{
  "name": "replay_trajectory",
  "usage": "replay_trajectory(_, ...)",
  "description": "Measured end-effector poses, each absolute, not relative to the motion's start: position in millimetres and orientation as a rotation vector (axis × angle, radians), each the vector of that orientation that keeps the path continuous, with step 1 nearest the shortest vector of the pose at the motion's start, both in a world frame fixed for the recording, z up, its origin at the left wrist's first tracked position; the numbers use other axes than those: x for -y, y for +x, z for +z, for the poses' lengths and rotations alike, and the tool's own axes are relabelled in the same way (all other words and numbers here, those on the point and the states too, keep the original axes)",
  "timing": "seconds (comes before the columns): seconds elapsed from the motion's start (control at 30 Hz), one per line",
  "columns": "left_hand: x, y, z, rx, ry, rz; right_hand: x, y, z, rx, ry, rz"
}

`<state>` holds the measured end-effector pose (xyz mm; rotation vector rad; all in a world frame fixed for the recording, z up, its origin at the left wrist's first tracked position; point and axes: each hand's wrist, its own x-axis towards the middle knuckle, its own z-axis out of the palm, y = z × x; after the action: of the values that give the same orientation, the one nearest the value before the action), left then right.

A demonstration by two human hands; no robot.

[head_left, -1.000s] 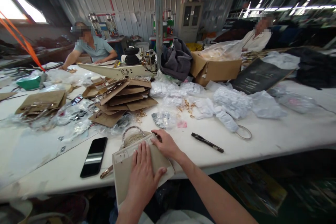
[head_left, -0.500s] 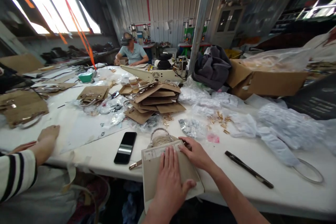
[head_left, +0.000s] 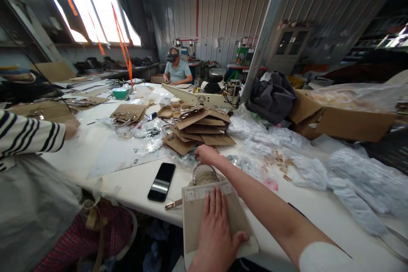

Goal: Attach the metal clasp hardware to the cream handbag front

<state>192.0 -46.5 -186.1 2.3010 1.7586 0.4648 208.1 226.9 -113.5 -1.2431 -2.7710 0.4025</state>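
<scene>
My left hand (head_left: 218, 225) lies flat, fingers stretched out, on a beige bag body (head_left: 194, 216) at the table's front edge. Behind its top edge are a round braided handle (head_left: 195, 171) and a coil of twine-like material (head_left: 205, 177). A strap end with a metal tip (head_left: 174, 205) sticks out to its left. My right hand (head_left: 205, 154) reaches past the bag to small parts in clear plastic by the stack of brown bag pieces (head_left: 204, 125). Its fingers are curled downward and close together; what they hold, if anything, is hidden.
A black phone (head_left: 161, 182) lies left of the bag. Gold-coloured metal pieces (head_left: 282, 161) and plastic-wrapped items (head_left: 357, 170) cover the right side. A co-worker's striped sleeve (head_left: 35, 136) is at the left. Another person (head_left: 177, 72) sits across the table, beyond a cream-coloured machine (head_left: 200, 98).
My right hand has left the bag's upper right corner and moved forward to the small parts by the stack. My left hand stays on the bag. The co-worker's arm at left has shifted; the view has tilted.
</scene>
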Motion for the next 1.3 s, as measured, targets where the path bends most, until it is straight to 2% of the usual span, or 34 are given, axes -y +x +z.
replay_trajectory(0.27, 45.6, 188.2, -163.5, -1.684, 2.204, 0.460, -248.1, 204.4, -133.5, 2.877, -1.276, 0.358)
replay_trajectory(0.9, 49.9, 186.0, -166.0, -1.655, 2.165, 0.567, -246.6, 221.9, -150.8, 2.455, -1.159, 0.668)
replay_trajectory(1.3, 51.0, 188.8, -173.1, -1.660, 2.158, 0.622, -238.9, 225.8, -142.7, 2.619, -1.125, 0.528)
